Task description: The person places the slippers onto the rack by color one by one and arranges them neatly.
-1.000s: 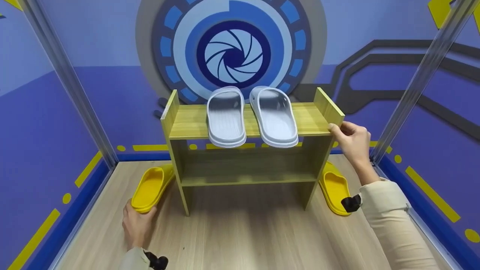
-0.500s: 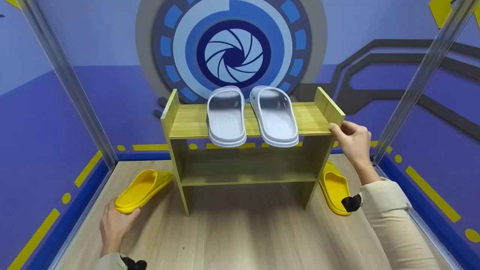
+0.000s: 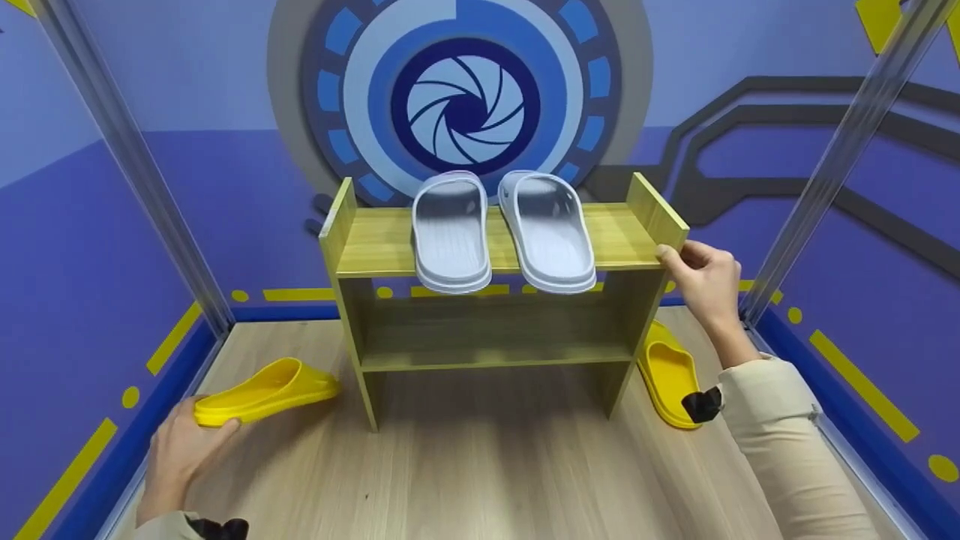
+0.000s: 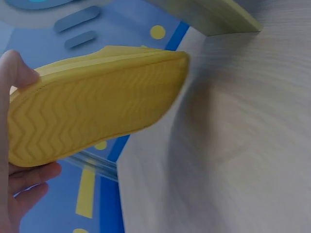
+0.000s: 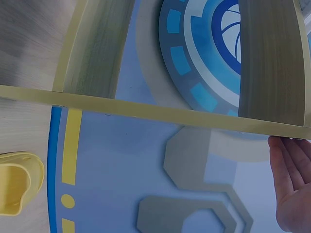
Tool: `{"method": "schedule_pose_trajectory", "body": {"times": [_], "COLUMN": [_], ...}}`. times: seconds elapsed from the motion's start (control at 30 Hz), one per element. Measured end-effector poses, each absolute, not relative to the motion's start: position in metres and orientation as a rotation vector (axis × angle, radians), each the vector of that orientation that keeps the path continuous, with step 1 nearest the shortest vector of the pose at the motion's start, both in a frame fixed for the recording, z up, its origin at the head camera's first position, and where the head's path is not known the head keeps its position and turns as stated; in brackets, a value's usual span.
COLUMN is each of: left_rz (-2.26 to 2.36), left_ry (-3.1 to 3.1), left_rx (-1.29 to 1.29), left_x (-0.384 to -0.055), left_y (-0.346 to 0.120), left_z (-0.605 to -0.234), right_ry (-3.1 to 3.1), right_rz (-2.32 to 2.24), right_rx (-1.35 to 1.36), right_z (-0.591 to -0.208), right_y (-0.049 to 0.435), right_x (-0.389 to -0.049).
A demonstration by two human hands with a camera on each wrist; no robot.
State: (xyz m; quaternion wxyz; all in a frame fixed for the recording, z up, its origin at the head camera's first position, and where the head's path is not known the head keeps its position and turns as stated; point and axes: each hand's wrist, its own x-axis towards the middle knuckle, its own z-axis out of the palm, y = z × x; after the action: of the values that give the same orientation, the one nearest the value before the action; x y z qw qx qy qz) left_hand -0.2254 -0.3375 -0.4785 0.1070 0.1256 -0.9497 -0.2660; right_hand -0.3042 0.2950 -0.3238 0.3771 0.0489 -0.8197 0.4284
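Observation:
My left hand (image 3: 176, 454) grips a yellow slipper (image 3: 259, 397) by its heel end, to the left of a wooden shoe rack (image 3: 495, 358). The toe points right, toward the rack. In the left wrist view, the zigzag-patterned sole (image 4: 97, 107) faces the camera and a shadow lies on the floor beyond it. At the rack's upper right side panel, my right hand (image 3: 703, 289) holds the front edge, thumb in front and fingers (image 5: 284, 165) against the outer face. Two light grey slippers, left (image 3: 452, 247) and right (image 3: 556, 244), sit side by side on the top shelf, heels overhanging its front.
A second yellow slipper (image 3: 670, 375) lies on the wood-look floor (image 3: 480, 480) right of the rack, beneath my right forearm. Blue printed walls (image 3: 217, 187) and metal corner posts (image 3: 832, 172) enclose the space at back and sides.
My left hand has moved left with the yellow slipper, swinging its toe from pointing back to pointing right and away from the rack. The right hand and the rack have stayed put.

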Motion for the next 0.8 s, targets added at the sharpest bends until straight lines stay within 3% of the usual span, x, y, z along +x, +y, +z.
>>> {"method": "schedule_pose_trajectory", "body": {"times": [0.4,0.8], "left_rz": [-0.874,-1.361], "left_ry": [-3.052,-3.110], "left_rx": [0.224,0.101], "left_x": [-0.217,-0.214], "left_y": [-0.355,-0.338], "left_z": [-0.444,-0.439], "right_ry": [-2.098,-2.109], "right_rz": [1.117,1.109], "right_rx": [0.113,0.104], "right_z": [-0.324,-0.324], "right_y": [0.295,0.295], "right_x": [-0.305,-0.305]}}
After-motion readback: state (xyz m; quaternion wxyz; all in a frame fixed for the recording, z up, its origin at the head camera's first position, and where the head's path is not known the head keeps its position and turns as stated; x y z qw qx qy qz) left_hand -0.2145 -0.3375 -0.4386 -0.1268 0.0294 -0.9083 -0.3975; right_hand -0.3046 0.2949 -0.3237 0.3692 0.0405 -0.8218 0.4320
